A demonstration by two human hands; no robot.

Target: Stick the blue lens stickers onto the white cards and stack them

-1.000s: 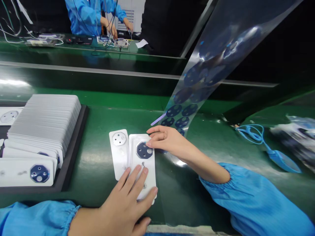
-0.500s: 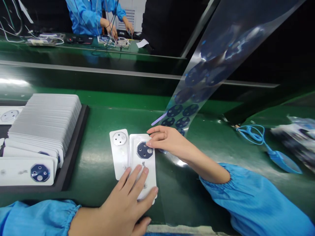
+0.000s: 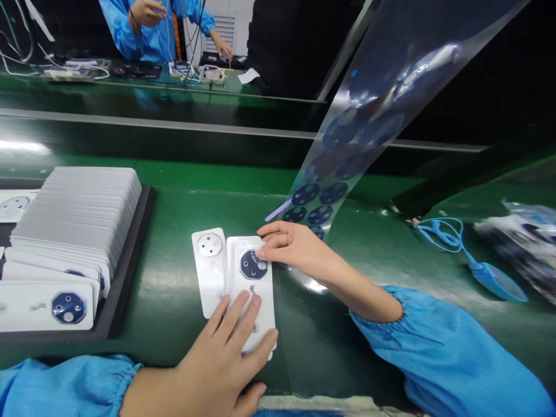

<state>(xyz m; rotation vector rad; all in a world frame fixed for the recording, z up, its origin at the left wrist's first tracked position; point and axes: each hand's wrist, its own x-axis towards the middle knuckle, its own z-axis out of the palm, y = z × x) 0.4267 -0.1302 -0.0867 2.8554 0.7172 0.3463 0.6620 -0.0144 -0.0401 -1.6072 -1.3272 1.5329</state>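
Observation:
My left hand [image 3: 226, 353] lies flat with spread fingers on the lower part of a white panel [image 3: 264, 310] printed with small dark characters. A dark blue octagonal sticker [image 3: 252, 267] with several round holes sits near the panel's top. At its upper right edge, the fingers of my right hand [image 3: 286, 243] are drawn together, thumb on the sticker; the exact grip is partly hidden. Just left of it lies another white panel [image 3: 211, 278] with a pale octagon. A clear film strip [image 3: 343, 168] bearing rows of dark blue stickers hangs behind my right hand.
At left, a dark tray [image 3: 141, 231] holds a stack of white panels [image 3: 82, 208]. A thin lilac strip [image 3: 278, 210] lies near the film. To the right are a blue corded device [image 3: 495, 281] and blurred plastic-wrapped items [image 3: 521, 243]. Across the bench, a person [image 3: 125, 29] works among cables.
My hands keep nearly the same pose on the panel. The view shifts slightly. Across the bench, the person's one hand has risen from the small devices.

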